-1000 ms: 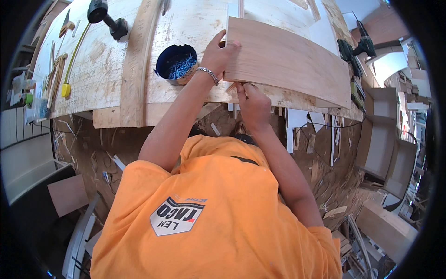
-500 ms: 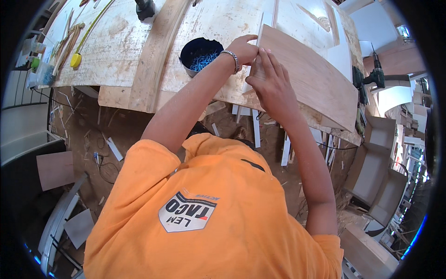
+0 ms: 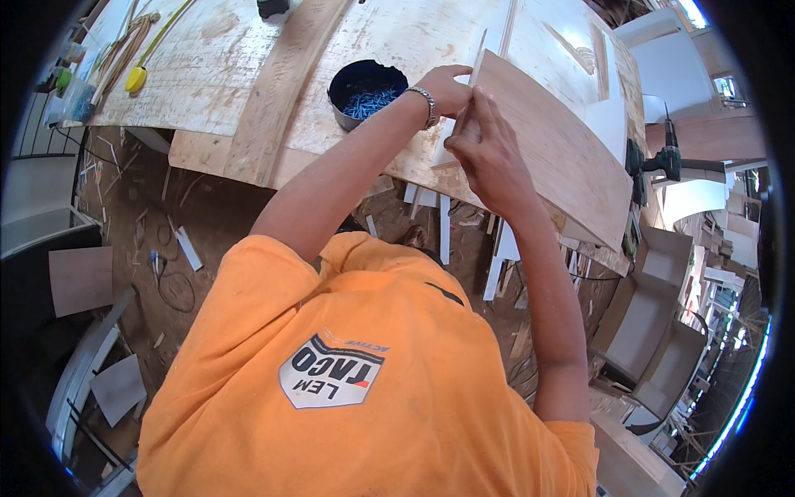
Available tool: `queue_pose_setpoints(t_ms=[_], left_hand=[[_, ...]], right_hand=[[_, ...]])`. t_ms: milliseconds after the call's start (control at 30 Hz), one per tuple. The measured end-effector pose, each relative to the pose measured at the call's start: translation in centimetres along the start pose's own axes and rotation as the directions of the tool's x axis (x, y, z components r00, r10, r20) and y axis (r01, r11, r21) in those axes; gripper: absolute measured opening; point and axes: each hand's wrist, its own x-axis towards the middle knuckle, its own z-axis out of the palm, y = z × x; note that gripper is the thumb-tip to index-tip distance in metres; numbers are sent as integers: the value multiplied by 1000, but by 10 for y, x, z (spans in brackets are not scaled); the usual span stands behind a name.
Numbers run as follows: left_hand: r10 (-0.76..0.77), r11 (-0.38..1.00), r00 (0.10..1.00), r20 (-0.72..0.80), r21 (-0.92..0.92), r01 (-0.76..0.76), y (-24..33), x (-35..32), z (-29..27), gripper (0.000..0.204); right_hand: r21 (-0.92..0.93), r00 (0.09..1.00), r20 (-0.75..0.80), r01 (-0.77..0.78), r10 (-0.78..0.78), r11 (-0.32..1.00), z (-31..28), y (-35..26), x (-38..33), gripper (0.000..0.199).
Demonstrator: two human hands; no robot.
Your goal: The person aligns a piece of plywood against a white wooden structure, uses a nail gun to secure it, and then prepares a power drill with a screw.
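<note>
On panel [image 3: 555, 141] edge, both hands.

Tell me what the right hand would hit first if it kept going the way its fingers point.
The right hand points up along the near end of the wooden panel, already touching it; just past its fingertips is the left hand, though depth is unclear.

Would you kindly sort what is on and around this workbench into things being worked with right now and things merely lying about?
In hand:
- left hand and right hand, both on the near-left edge of the wooden panel
- black tub of blue screws, right beside the left hand

Lying about:
- cordless drill, at the bench's right end
- yellow-handled tool, far left
- offcuts on the floor
</note>
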Motion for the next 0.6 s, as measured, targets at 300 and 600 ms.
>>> queue_pose_setpoints(t_ms=[300,600], left_hand=[[55,998,998,20,7,-55,-2,1,2,80],[107,993,994,-7,51,-106,-11,5,3,75]], right_hand=[[27,979,-117,-167,169,986,11,20,-39,59],[-46,963,-201,-191,178,981,21,17,-41,59]])
